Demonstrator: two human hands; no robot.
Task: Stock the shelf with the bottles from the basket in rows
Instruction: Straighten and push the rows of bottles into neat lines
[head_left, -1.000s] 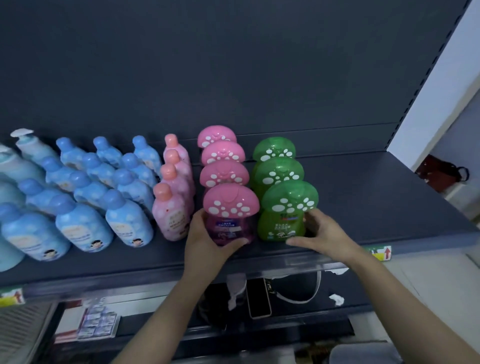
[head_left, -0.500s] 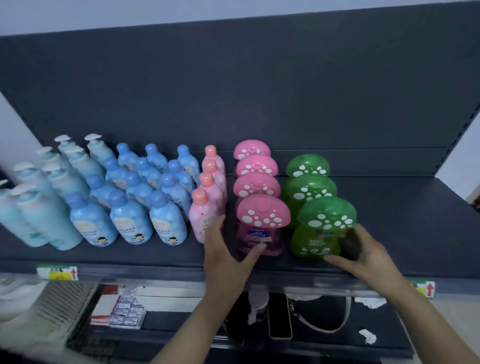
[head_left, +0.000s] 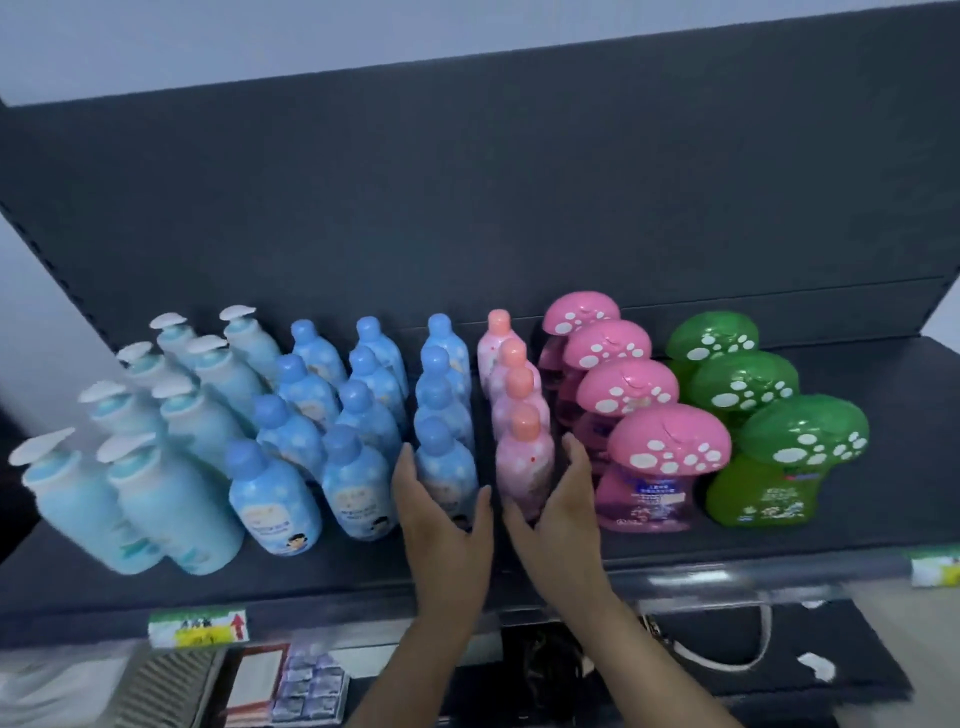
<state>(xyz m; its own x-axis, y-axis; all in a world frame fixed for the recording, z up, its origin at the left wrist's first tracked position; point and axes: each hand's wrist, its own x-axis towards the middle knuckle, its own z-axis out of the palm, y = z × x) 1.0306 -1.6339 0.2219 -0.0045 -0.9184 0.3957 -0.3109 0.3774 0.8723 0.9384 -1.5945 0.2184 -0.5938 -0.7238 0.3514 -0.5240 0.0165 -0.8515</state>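
Observation:
Bottles stand in rows on the dark grey shelf (head_left: 831, 545): pale blue pump bottles (head_left: 156, 499) at the left, then blue-capped bottles (head_left: 275, 499), small pink bottles with orange caps (head_left: 522, 462), pink mushroom-capped bottles (head_left: 667, 447) and green mushroom-capped bottles (head_left: 802, 431). My left hand (head_left: 441, 525) cups the front blue-capped bottle (head_left: 447, 467) of the rightmost blue row, with straight fingers on its left side and the thumb on its right. My right hand (head_left: 558, 519) touches the front small pink bottle, fingers straight along its right side. No basket is in view.
A bare stretch of shelf lies right of the green bottles. Price tags (head_left: 197, 626) sit on the shelf's front edge. On the lower shelf lie a bag with a white handle (head_left: 727, 654), small packets (head_left: 311, 686) and paper scraps (head_left: 815, 665).
Both hands left the front pink and green mushroom-capped bottles and moved left to the blue-capped and small pink bottles. My view swung left, showing more pump bottles.

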